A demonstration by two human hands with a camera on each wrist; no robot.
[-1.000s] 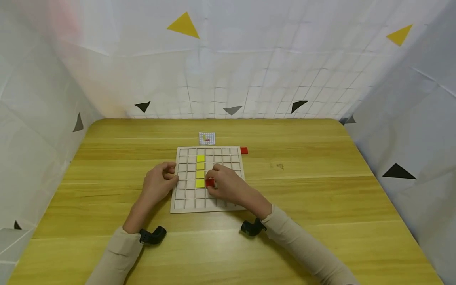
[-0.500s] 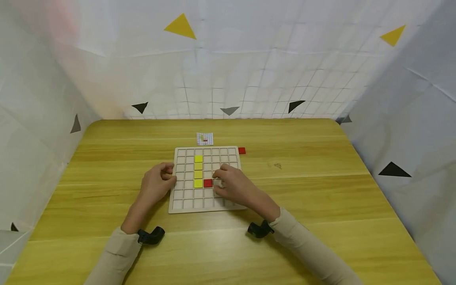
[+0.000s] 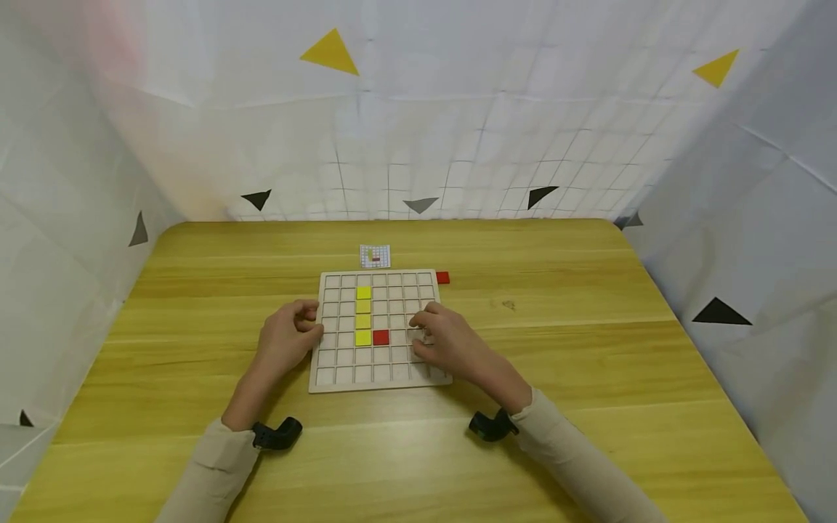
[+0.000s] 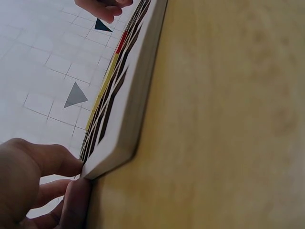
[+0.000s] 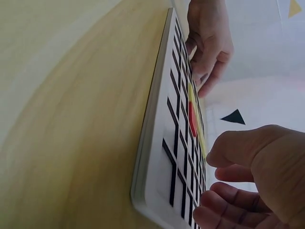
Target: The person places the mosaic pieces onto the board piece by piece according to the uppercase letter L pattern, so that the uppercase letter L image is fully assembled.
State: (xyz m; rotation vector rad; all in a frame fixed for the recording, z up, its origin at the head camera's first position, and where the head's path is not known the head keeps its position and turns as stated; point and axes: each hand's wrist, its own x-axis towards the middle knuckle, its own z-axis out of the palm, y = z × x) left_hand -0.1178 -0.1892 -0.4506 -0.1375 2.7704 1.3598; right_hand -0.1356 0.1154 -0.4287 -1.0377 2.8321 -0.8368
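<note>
A pale wooden grid board [image 3: 382, 387] lies on the table. One column of it holds several yellow tiles [image 3: 362, 321], and a red tile [image 3: 381, 337] sits in the square just right of the lowest one. My left hand [image 3: 285, 335] is at the board's left side, bent fingers and thumb holding its edge, as the left wrist view shows close up. Over the right-hand columns hovers my right hand [image 3: 451, 345], thumb and fingers parted with nothing between them. In the right wrist view its fingers [image 5: 233, 195] are loosely bent near the board's surface.
Another red tile [image 3: 442, 277] lies on the table against the board's far right corner. Behind the board is a small printed card [image 3: 375, 256] with a grid pattern in yellow and red. White sheeting [image 3: 418, 109] with triangles surrounds the wooden table [image 3: 556, 290].
My right hand has let go of the red tile, leaving it in its square, and has drawn back to the right with fingers parting. The left hand stays at the board's edge.
</note>
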